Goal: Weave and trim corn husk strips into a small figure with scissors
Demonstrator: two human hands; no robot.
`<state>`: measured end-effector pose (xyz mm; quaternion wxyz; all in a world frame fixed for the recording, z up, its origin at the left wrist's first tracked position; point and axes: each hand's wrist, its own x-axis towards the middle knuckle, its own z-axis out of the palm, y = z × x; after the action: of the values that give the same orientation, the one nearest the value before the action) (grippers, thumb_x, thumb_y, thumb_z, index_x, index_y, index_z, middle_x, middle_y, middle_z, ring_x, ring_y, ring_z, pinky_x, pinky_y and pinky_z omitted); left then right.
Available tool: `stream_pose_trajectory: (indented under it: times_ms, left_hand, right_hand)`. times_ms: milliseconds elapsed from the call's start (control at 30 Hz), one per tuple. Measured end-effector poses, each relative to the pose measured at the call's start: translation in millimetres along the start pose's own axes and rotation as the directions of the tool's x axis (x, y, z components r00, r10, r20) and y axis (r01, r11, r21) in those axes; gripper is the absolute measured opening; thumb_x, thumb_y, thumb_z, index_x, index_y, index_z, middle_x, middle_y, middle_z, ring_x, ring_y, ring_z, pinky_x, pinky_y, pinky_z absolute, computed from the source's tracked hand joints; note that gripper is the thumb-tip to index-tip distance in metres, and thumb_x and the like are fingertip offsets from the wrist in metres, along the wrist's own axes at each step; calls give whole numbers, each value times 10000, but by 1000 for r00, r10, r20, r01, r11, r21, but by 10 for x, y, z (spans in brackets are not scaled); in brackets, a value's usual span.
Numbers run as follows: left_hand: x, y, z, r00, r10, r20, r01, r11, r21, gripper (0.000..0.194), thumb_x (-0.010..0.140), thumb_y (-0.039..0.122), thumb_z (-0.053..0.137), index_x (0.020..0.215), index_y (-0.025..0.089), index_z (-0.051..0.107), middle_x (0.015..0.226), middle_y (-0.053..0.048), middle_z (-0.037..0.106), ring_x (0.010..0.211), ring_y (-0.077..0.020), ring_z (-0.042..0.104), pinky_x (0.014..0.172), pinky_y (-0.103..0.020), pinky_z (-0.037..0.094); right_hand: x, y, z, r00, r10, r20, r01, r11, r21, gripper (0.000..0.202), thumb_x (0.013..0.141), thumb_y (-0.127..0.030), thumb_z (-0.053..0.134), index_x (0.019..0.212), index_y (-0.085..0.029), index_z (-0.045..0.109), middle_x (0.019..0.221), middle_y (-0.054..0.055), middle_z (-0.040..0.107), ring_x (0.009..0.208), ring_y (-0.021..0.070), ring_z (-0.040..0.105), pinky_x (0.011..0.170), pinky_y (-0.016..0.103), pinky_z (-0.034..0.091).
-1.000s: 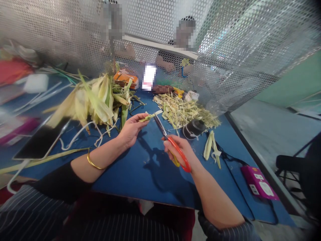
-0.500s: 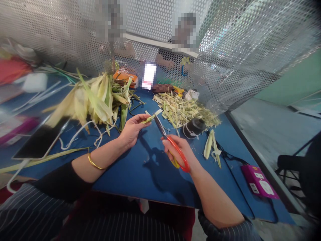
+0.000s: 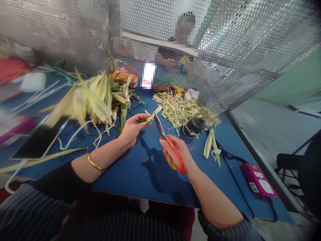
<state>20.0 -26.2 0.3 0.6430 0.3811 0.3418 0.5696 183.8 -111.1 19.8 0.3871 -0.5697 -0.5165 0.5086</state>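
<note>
Between its fingertips my left hand [image 3: 134,129] pinches a small knotted strip of corn husk [image 3: 150,118], its pale ends sticking out to the right. My right hand [image 3: 179,150] grips red-handled scissors [image 3: 179,155]; a yellow part shows inside the handle. The scissor blades point up and left, their tips at the husk strip's right-hand end. Beyond the hands lies a pile of cut husk scraps [image 3: 183,108]. A spool of dark thread [image 3: 193,127] stands right of the scissors. Larger dried corn husks [image 3: 92,97] are heaped behind my left hand.
On the blue table [image 3: 125,177], a tablet [image 3: 40,139] with a white cable lies at left. Loose husk pieces [image 3: 210,147] and a magenta power box [image 3: 259,180] with black cords are at right. A lit phone [image 3: 148,75] stands before a perforated screen [image 3: 155,20]; people sit behind it.
The scissors and my right hand have shifted slightly to the left, the blades looking closer together. My left hand stays in place with the husk strip.
</note>
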Motion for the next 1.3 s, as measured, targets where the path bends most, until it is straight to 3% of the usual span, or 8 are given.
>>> stream_pose_trajectory:
  times_ms: [267, 400, 567, 700, 833, 1000, 1167, 1300]
  left_hand:
    - [39, -3, -35, 1000, -6, 0, 6, 999, -34, 254, 601, 101, 786, 832, 169, 705, 874, 3, 686, 810, -80, 605, 779, -184, 461]
    - [49, 58, -41, 995, -100, 6, 100, 990, -97, 252, 645, 137, 771, 886, 164, 703, 874, -21, 708, 745, -91, 624, 706, -201, 477]
    - [17, 136, -15, 984, -176, 26, 177, 972, -156, 142, 707, 184, 740, 840, 149, 703, 850, -37, 717, 686, -83, 623, 659, -191, 486]
    - [8, 118, -27, 972, -235, 5, 233, 959, -164, 94, 727, 180, 726, 802, 139, 687, 839, -42, 719, 644, -75, 621, 615, -176, 493]
    - [-4, 81, -38, 959, -282, 4, 281, 952, -126, 120, 737, 211, 725, 820, 135, 684, 836, -44, 715, 598, -68, 612, 578, -172, 498]
    - [-50, 47, -12, 946, -324, 21, 325, 940, -101, 119, 734, 207, 726, 822, 138, 684, 823, -40, 718, 585, -71, 622, 584, -173, 505]
    - [-77, 33, -2, 935, -354, 36, 356, 930, -87, 108, 733, 208, 727, 815, 151, 685, 809, -27, 718, 598, -77, 634, 584, -168, 502]
    - [-104, 47, 12, 927, -370, 58, 374, 923, -93, 118, 734, 215, 731, 819, 153, 680, 802, -22, 713, 596, -72, 624, 590, -174, 500]
  right_hand:
    - [47, 83, -32, 999, -25, -38, 24, 1000, -13, 366, 763, -543, 620, 884, -203, 565, 559, -54, 497, 341, 62, 407, 325, 197, 303]
    - [111, 107, -109, 991, -64, -117, 22, 945, -327, 405, 768, -592, 584, 912, -212, 576, 585, -29, 539, 416, 114, 491, 416, 245, 372]
    - [125, 85, -134, 957, -216, -196, -43, 561, -827, 477, 783, -586, 571, 1096, -226, 557, 746, 53, 673, 715, 241, 637, 578, 302, 376]
    - [99, 101, -84, 957, -273, -97, -13, 294, -956, 420, 826, -500, 550, 1148, -230, 544, 933, 84, 694, 735, 234, 646, 538, 291, 306]
    - [72, 122, -42, 952, -306, 9, 51, 130, -990, 304, 856, -414, 527, 1099, -236, 566, 855, 49, 672, 674, 190, 618, 529, 283, 272]
    - [50, 116, -18, 941, -323, 104, 133, 67, -989, 263, 872, -383, 498, 1049, -205, 575, 801, 52, 642, 730, 199, 608, 572, 294, 302]
    - [40, 115, -4, 930, -325, 171, 202, 65, -977, 396, 855, -304, 491, 1205, -118, 482, 855, 89, 648, 787, 222, 604, 640, 308, 354]
    - [35, 116, -4, 933, -313, 179, 216, 88, -972, 272, 838, -273, 502, 1065, -123, 523, 854, 92, 641, 809, 222, 592, 661, 305, 364]
